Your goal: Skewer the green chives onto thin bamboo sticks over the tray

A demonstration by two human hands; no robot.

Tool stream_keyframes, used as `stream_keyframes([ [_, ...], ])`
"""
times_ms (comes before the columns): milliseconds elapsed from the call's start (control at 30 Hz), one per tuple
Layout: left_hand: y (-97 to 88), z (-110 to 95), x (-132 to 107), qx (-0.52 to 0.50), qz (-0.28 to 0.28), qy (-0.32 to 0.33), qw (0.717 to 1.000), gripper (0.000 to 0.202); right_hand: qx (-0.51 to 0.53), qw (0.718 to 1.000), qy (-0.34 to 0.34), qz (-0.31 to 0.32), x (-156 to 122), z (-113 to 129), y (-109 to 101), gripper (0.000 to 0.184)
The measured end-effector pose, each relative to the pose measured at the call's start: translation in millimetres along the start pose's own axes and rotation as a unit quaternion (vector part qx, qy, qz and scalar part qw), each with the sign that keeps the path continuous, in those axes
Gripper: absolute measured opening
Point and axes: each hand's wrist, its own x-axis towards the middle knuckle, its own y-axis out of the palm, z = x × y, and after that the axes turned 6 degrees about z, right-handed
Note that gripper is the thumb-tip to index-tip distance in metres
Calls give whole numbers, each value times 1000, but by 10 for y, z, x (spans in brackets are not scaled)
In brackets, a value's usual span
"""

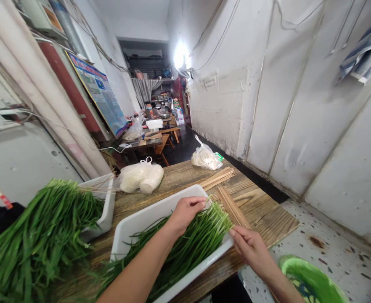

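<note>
Green chives (201, 235) lie in a white plastic tray (131, 223), their pale cut ends toward the right. My left hand (187, 212) is closed in a pinch on a chive stalk at the far side of these ends. At the near side, my right hand (248, 244) is closed, fingertips against the chive ends. A thin bamboo skewer (274, 297) shows below my right wrist, in line with that pinch; most of it is hidden by the hand. Loose bamboo skewers (231, 206) lie on the wooden table just past the tray's right end.
Left stands another white tray (108, 210) heaped with chives (43, 227), skewers across its top. More skewers (217, 177) and two plastic bags (141, 176) (206, 158) rest on the wooden table (267, 214). A green basket (311, 277) is on the floor at right. A person (150, 110) sits farther back.
</note>
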Motion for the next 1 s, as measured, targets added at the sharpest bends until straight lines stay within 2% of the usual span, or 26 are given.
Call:
stream_keyframes([
  [267, -16, 70, 32, -13, -9, 6, 1000, 35, 9, 1000, 6, -2, 0, -34, 8, 39],
  [600, -20, 55, 20, 18, -9, 18, 1000, 33, 24, 1000, 6, -3, -2, -91, 26, 38],
  [1000, -2, 68, 28, 34, -35, 31, 998, 28, 26, 1000, 6, -3, -31, -109, 41, 38],
])
